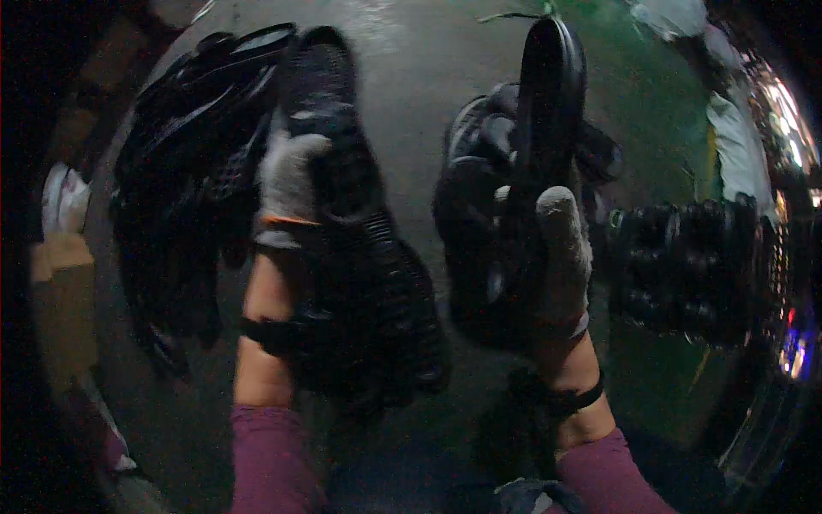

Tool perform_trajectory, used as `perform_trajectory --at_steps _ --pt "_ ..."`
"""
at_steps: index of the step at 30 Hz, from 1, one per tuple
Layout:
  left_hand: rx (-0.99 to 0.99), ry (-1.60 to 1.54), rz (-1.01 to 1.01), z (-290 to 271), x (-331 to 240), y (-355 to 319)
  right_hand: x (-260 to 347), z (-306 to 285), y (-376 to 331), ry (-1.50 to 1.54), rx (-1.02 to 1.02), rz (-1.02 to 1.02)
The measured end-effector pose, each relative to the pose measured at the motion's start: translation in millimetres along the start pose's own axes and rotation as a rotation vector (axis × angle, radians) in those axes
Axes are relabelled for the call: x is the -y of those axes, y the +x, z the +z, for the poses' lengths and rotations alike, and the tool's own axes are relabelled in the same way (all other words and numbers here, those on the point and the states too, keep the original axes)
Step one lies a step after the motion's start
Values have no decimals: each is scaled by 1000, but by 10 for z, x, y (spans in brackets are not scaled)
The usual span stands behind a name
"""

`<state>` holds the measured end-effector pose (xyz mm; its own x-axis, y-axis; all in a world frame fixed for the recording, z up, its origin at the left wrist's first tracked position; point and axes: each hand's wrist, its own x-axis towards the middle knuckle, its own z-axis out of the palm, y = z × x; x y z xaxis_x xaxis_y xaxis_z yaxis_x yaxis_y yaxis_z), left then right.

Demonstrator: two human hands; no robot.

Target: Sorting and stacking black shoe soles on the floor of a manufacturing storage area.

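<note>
My left hand (291, 176), in a light grey work glove, is closed on black shoes (347, 171) with ridged, treaded soles. These shoes overlap down along my left forearm, and their number is hard to tell in the dark. My right hand (565, 248), gloved too, grips a black shoe (552, 98) held upright, its long narrow sole toward me. More black shoes (479, 197) crowd behind it, partly hidden; whether the same hand holds them cannot be made out. Just left of my left hand lies a heap of glossy black footwear (193, 146).
On the right, black shoes (685, 265) stand packed in rows on a green floor (634, 103). White bags or sheeting (736, 150) line the right edge. Cardboard boxes (64, 291) are at the far left. A thin cord (514, 14) lies at the top.
</note>
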<state>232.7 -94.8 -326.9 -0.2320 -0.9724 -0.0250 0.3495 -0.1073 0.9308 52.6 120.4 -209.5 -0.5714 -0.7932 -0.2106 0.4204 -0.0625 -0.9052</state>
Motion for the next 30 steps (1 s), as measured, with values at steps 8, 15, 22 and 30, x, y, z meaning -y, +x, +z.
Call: perform_trajectory --at_steps 8,15,22,30 --pt "63 346 157 543 206 -1066 -400 499 248 -1496 -159 -741" --pt "10 -379 -282 57 320 -1410 -804 610 -132 -1453 30 -421" --pt "525 125 -510 226 -437 -1107 116 -214 142 -1032 -32 -236" --pt "935 -66 -863 835 -320 -862 223 -1262 431 -291 48 19"
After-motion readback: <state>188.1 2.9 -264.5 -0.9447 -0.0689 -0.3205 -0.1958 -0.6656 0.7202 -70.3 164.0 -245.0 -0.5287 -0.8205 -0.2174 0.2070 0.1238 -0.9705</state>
